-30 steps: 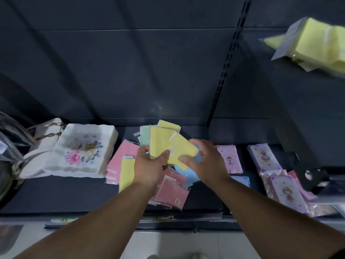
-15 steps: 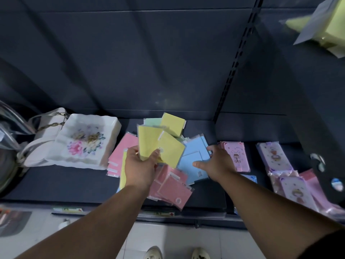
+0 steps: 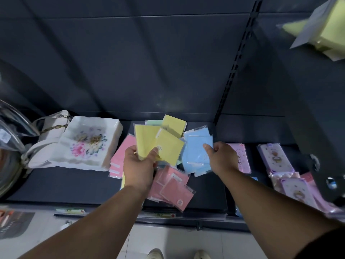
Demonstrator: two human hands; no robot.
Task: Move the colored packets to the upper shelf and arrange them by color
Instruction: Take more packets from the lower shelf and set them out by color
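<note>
A heap of coloured packets lies on the dark lower shelf (image 3: pixel 74 186). My left hand (image 3: pixel 139 169) grips two yellow packets (image 3: pixel 156 144) between thumb and fingers, held above the heap. My right hand (image 3: pixel 222 157) pinches the right edge of the blue packets (image 3: pixel 196 152). Pink packets (image 3: pixel 171 186) lie below my left hand, and more pink ones (image 3: pixel 121 154) sit to its left. Another yellow packet (image 3: pixel 173 124) and a green one (image 3: pixel 152 122) lie at the back. A stack of yellow packets (image 3: pixel 328 32) rests on the upper shelf at top right.
A white floral dish (image 3: pixel 87 144) and a white handbag (image 3: pixel 46 131) stand left of the heap. Printed pink and lilac packs (image 3: pixel 276 159) fill the shelf to the right. A slotted upright (image 3: pixel 235 58) divides the dark back panel. My shoes show on the tiled floor.
My right hand left the yellow packets, moved right and took hold of the blue packets. My left hand keeps the yellow ones. The view tilted slightly downward.
</note>
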